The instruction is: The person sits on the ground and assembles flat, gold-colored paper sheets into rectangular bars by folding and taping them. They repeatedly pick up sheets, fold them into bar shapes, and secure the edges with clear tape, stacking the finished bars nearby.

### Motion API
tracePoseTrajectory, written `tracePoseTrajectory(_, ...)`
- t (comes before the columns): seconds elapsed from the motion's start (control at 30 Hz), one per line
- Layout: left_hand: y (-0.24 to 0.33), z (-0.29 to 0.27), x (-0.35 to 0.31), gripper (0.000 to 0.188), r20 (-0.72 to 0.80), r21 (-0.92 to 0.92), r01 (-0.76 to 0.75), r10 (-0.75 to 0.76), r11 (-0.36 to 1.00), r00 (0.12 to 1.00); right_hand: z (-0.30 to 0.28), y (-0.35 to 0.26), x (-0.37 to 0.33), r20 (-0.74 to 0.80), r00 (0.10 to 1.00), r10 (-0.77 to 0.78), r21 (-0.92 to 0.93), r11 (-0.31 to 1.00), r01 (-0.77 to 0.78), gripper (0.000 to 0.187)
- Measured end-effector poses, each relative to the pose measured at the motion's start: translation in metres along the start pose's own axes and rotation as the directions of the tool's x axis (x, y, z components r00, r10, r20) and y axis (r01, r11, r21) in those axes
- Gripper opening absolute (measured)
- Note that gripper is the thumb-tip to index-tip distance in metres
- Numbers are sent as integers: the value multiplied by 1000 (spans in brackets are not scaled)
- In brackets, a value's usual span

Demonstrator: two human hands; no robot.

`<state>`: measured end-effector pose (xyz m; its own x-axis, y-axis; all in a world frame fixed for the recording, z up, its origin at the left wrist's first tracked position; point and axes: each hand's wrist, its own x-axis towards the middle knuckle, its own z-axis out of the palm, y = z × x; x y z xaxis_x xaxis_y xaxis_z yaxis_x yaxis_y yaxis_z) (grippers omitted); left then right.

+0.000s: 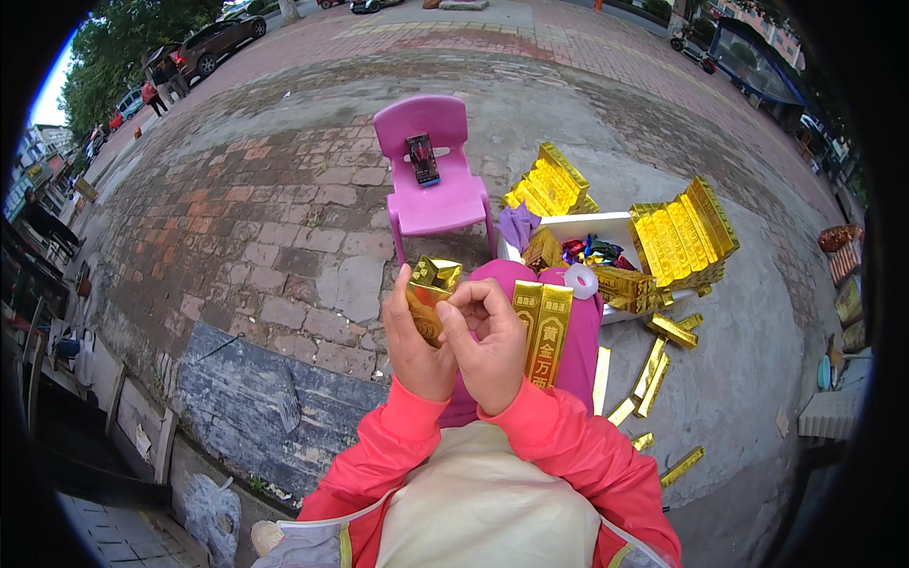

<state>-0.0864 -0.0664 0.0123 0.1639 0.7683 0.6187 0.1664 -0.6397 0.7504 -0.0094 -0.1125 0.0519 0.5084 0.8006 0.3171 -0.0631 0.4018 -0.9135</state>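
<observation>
My left hand [418,346] is closed around a folded gold foil paper box [436,275], with thumb and fingers on its sides and an open top end showing. Close against its right side, my right hand [494,341] has thumb and forefinger pinched together. What lies between those fingertips is too small to make out. Gold foil paper strips [547,327] with red printing lie over my right thigh, just right of my right hand. A translucent roll of tape [580,280] rests beyond them, near my knee.
Ahead stands a pink plastic chair [436,204] bearing a small dark box [422,159]. Right of it, a white box [606,227] holds colourful foil pieces, with stacked gold foil bars [677,237] around it. Loose gold pieces [651,374] lie on the concrete. A dark board [270,407] lies left.
</observation>
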Motion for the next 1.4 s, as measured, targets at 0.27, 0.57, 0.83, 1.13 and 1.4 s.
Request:
tracePoseTrajectory(0.27, 4, -2, 2, 75, 29, -75, 49, -47, 996, 999, -5, 2, 1, -24, 982, -187, -153, 971, 181, 15)
tracePoseTrajectory(0.57, 13, -25, 6, 78, 428, -335, 358, -198, 872, 882, -30, -12, 12, 171, 922, -348, -468, 795, 387, 24)
tracePoseTrajectory(0.83, 17, -26, 10, 78, 497, -430, 465, -227, 774, 837, -29, -19, 12, 146, 948, -281, -437, 842, 317, 24)
tracePoseTrajectory(1.13, 19, -28, 11, 77, 500, -413, 468, -235, 782, 834, -29, -24, 14, 227, 920, -320, -471, 791, 391, 21)
tracePoseTrajectory(1.4, 20, -35, 15, 76, 533, -312, 397, -187, 863, 825, -47, -27, 33, 472, 786, -400, -524, 589, 615, 20)
